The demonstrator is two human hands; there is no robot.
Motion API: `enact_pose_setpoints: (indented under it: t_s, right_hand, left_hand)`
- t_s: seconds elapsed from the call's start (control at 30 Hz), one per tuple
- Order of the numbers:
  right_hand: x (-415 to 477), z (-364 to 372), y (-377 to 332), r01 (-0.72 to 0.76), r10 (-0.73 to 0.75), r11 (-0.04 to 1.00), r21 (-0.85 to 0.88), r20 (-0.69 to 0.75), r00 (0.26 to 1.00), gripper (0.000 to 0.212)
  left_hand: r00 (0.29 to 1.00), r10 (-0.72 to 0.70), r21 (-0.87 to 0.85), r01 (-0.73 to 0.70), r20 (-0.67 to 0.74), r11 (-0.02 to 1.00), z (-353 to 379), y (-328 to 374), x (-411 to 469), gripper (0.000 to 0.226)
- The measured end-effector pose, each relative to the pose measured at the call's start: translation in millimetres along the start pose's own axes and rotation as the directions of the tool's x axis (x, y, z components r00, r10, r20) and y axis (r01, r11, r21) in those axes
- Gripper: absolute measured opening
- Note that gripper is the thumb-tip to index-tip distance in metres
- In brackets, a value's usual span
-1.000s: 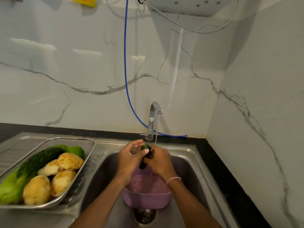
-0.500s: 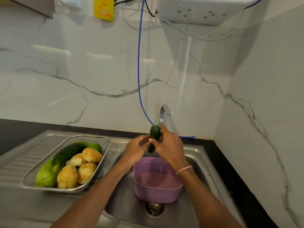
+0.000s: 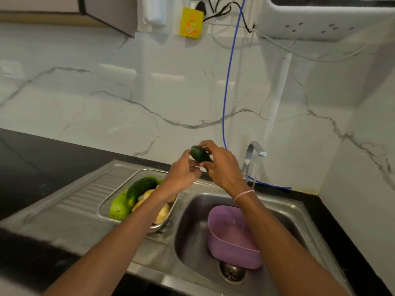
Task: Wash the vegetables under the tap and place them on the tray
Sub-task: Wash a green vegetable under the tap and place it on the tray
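A small dark green cucumber (image 3: 199, 155) is held up in the air, above the sink's back left rim and left of the tap (image 3: 253, 151). My right hand (image 3: 222, 165) grips it from the right, fingers curled over its top. My left hand (image 3: 183, 175) meets it from the left, thumb at the cucumber's end and fingers curled just beneath. The metal tray (image 3: 102, 202) sits on the drainboard below my left forearm. It holds a bitter gourd (image 3: 140, 186), a pale green vegetable (image 3: 118, 208) and potatoes (image 3: 162, 213), partly hidden by the arm.
A purple tub (image 3: 233, 238) stands in the steel sink (image 3: 190, 242) above the drain (image 3: 232, 272). A thin stream runs from the tap. A blue hose (image 3: 227, 86) hangs down the marble wall. Black counter surrounds the sink; the side wall is close on the right.
Both hands lifted the cucumber out of the water stream over the tub and carried it up and left, toward the tray. My view swung right and pulled back.
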State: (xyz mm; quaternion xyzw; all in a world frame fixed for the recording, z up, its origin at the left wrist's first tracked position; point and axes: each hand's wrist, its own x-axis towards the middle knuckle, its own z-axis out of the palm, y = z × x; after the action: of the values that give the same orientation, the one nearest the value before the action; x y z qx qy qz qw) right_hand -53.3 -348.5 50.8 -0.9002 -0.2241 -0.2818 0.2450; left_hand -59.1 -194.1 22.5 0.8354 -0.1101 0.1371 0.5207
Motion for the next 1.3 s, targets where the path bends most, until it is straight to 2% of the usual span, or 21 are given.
enact_pose_setpoints:
  t_s: [0.13,0.2,0.27,0.37,0.47,0.57,0.63,0.77,0.87,1.07,1.2,1.3]
  right_hand:
    - [27,33,-38,0.263,-0.265,0.964,0.048,0.035,0.964,0.058]
    - [33,52,-51,0.364,-0.364,0.931,0.022,0.086,0.927,0.059]
    - [33,70,-60,0.425,-0.419,0.905,-0.008,0.146,0.896,0.059]
    - [25,92,-65,0.511,-0.484,0.857,-0.067,0.238,0.842,0.047]
    - [11,111,-63,0.516,-0.479,0.854,-0.065,0.287,0.829,0.049]
    - [2,118,-62,0.459,-0.441,0.888,0.014,0.308,0.843,0.037]
    - [0,123,-62,0.437,-0.43,0.899,0.034,0.259,0.865,0.039]
    - [3,121,-61,0.231,-0.273,0.953,0.194,0.227,0.935,0.038]
    - [2,114,-59,0.127,-0.19,0.963,0.236,0.266,0.945,0.033]
    - [-3,82,-37,0.031,-0.061,0.992,0.126,0.244,0.968,0.021]
    - [-6,37,-6,-0.098,0.08,0.993,0.071,0.227,0.971,0.013]
    - [-15,11,19,-0.163,0.159,0.987,0.008,0.195,0.968,0.012]
  left_hand:
    - [0.993,0.005,0.139,0.012,-0.12,0.99,-68,-18,-4,0.046]
    - [0.992,0.002,0.263,0.031,-0.124,0.964,-93,-32,-12,0.042]
    - [0.993,-0.01,0.381,0.054,-0.116,0.923,-113,-48,-21,0.039]
    - [0.994,-0.053,0.502,0.096,-0.1,0.859,-127,-70,-33,0.026]
    - [0.995,-0.099,0.549,0.091,-0.015,0.831,-126,-86,-41,0.024]
    - [0.995,-0.094,0.531,0.1,-0.039,0.841,-120,-92,-46,0.031]
    - [0.994,-0.069,0.523,0.103,-0.084,0.846,-116,-91,-47,0.032]
    - [0.987,-0.057,0.53,0.128,-0.147,0.839,-111,-92,-47,0.035]
    - [0.984,-0.033,0.575,0.128,-0.173,0.808,-106,-89,-48,0.033]
    - [0.957,0.063,0.649,0.142,-0.282,0.747,-95,-81,-51,0.018]
    - [0.95,0.191,0.6,-0.005,-0.246,0.8,-82,-73,-43,0.021]
    - [0.95,0.219,0.533,-0.07,-0.223,0.843,-60,-60,-38,0.032]
